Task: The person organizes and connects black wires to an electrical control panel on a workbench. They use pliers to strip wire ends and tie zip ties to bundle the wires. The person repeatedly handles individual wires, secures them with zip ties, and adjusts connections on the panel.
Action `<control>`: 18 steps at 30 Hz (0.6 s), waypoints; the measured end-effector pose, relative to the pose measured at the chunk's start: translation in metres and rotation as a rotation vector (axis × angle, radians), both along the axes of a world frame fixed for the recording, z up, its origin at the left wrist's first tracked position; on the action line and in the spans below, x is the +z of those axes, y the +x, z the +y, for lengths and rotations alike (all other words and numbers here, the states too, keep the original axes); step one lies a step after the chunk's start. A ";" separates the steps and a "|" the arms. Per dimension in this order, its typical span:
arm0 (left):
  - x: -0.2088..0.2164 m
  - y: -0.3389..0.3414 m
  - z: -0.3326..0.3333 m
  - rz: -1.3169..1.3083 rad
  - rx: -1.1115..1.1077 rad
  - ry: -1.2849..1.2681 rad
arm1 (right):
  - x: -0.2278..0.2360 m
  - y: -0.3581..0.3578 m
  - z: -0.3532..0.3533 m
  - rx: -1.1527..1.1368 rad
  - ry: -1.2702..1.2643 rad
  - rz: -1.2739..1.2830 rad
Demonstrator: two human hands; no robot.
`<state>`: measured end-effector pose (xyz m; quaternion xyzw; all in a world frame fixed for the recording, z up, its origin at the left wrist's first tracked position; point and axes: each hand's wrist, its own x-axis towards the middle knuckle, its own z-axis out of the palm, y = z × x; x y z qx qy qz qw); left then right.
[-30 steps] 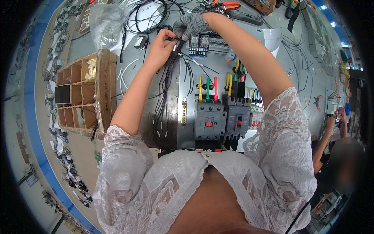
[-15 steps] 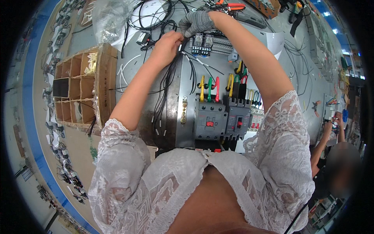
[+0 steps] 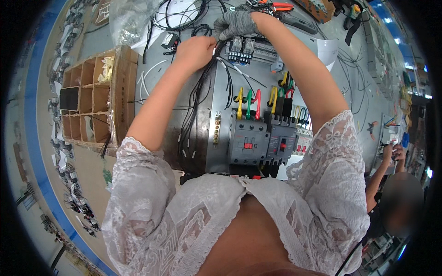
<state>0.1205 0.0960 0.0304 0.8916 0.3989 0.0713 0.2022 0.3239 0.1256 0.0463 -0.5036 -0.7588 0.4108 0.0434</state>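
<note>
1. The bare left hand [image 3: 195, 51] is up at the far end of the grey metal mounting panel [image 3: 209, 110], fingers curled and pinched on the bundle of thin black wires [image 3: 195, 103] that runs down the panel's left side.
2. The right hand in a grey knit glove [image 3: 235, 24] sits just beyond it, fingers bent over the top of the row of small grey relay blocks [image 3: 244, 46]. Whether it grips anything, I cannot tell from here.
3. The two hands are close together, almost touching, right above those relays.
4. Further down the panel, the dark grey circuit breakers [image 3: 262, 142] stand side by side, with yellow, green and red looped wires [image 3: 248, 101] arching into their tops.
5. White-tipped ends of the black bundle hang loose near the panel's lower left edge.
6. To the left on the table, an open brown cardboard box with compartments [image 3: 92, 101] sits just beside the panel.
7. Beyond the hands, red-handled pliers [image 3: 276, 6] lie on the grey table [image 3: 152, 78] among loose black cable coils.
8. Off to the right, another person [image 3: 396, 202] works at the same bench, well apart.
</note>
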 end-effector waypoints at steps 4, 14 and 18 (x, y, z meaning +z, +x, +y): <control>-0.003 0.006 0.031 0.054 -0.093 -0.209 | -0.008 0.001 0.004 0.007 0.025 0.034; -0.010 0.002 0.035 -0.165 -0.018 -0.610 | 0.014 -0.006 -0.006 -0.009 -0.009 -0.055; -0.009 0.005 0.033 -0.253 0.144 -0.758 | 0.027 -0.015 -0.014 -0.022 -0.030 -0.107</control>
